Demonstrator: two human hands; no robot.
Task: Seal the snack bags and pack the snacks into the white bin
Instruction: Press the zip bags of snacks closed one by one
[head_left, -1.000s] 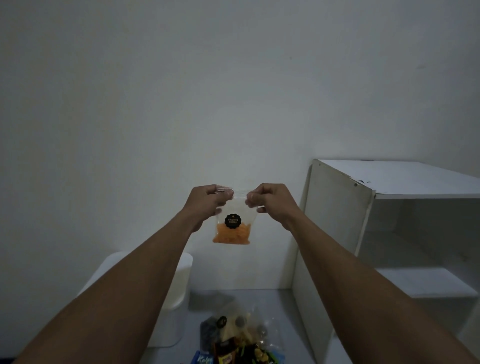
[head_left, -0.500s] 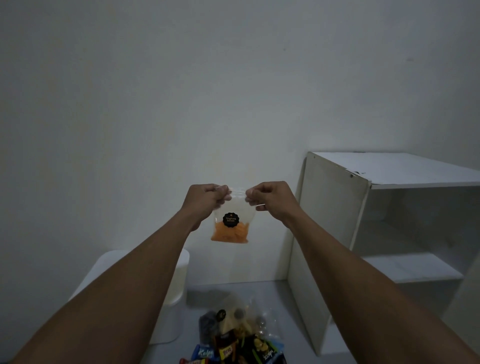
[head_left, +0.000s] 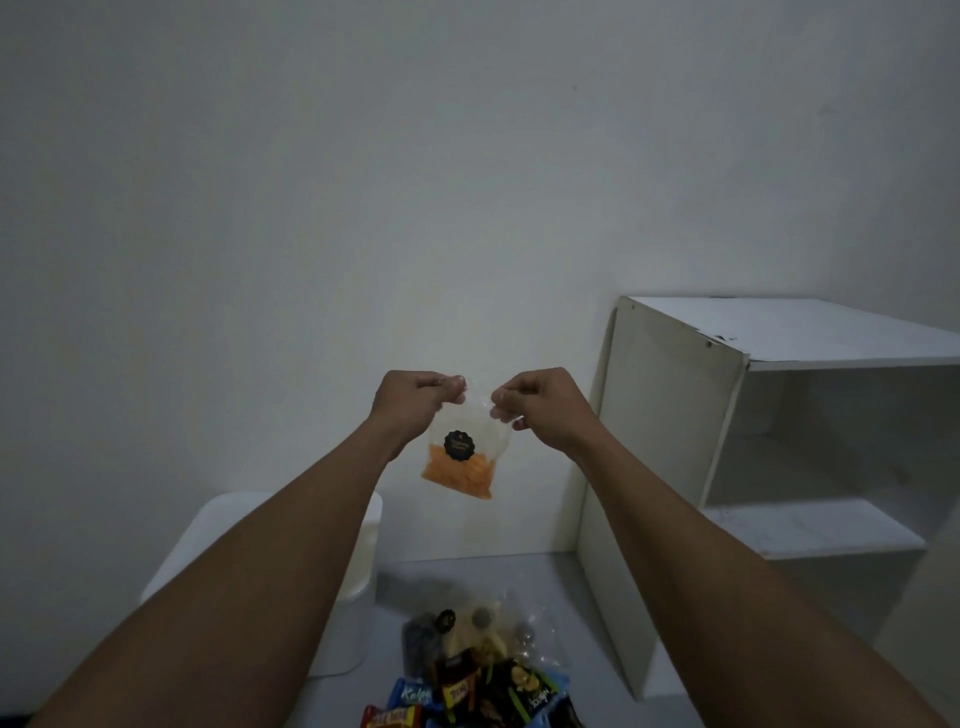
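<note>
Fingers (head_left: 457, 387) of both hands pinching snack bag (head_left: 460, 462) top corners

White open shelf unit (head_left: 675, 441) against wall (head_left: 363, 182)

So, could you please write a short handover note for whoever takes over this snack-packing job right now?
Left hand: pinching the top left corner of the clear bag of orange snacks, held up in the air.
Right hand: pinching the bag's top right edge.
White bin: on the floor at lower left, partly behind the left forearm; its inside cannot be seen.
Pile of snacks: on the floor beside the bin, not yet packed.
Whether the held bag is fully sealed cannot be told.
Left: finish sealing, pack it and the pile.
</note>
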